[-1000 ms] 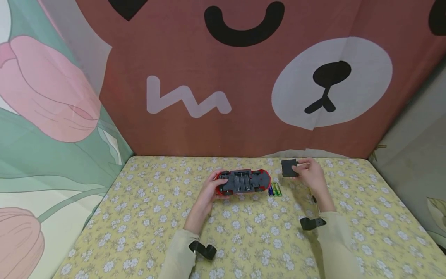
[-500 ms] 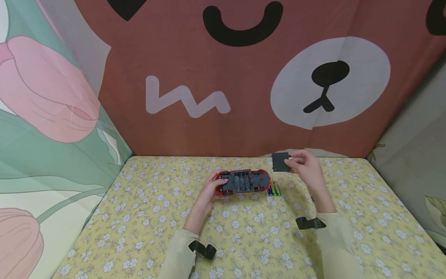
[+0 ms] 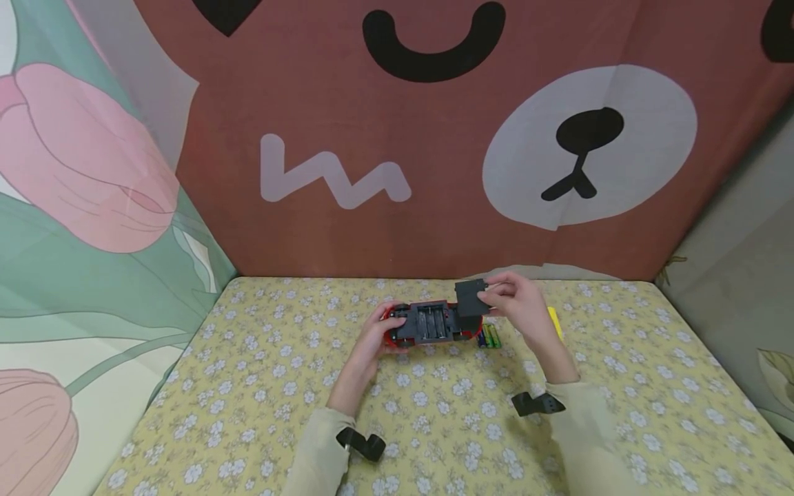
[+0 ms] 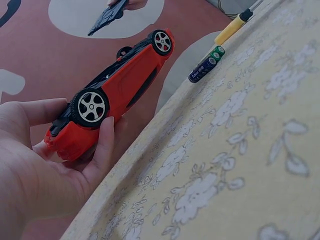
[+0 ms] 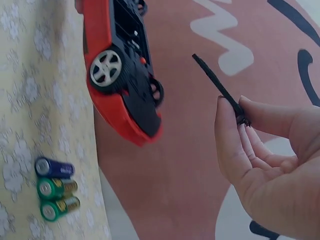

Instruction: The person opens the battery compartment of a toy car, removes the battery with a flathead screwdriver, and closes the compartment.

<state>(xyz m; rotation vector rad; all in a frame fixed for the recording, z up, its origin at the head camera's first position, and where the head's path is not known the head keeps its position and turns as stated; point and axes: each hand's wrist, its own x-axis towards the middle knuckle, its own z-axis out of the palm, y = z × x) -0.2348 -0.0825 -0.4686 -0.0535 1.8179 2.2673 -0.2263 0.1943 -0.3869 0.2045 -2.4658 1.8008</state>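
A red toy car [image 3: 406,331] is held upside down by my left hand [image 3: 370,337], which grips one end with the thumb on the black underside. The open battery compartment [image 3: 432,322] in the car's belly faces up, with no batteries in it. My right hand [image 3: 521,306] pinches a flat black battery cover [image 3: 471,297] between thumb and fingers. In the head view the cover overlaps the car's right end; the right wrist view shows it edge-on and apart from the car [image 5: 107,70]. Three batteries [image 5: 57,187], one blue and two green, lie side by side on the table beside the car.
A yellow-handled screwdriver [image 4: 234,27] lies past the batteries, partly behind my right forearm in the head view. The table has a yellow floral cloth [image 3: 260,413]. A printed bear curtain [image 3: 434,207] hangs along the back edge.
My right hand has moved left with the battery cover, from beyond the batteries to over the car's right end. More of the yellow screwdriver handle shows. The left hand and car have stayed put.
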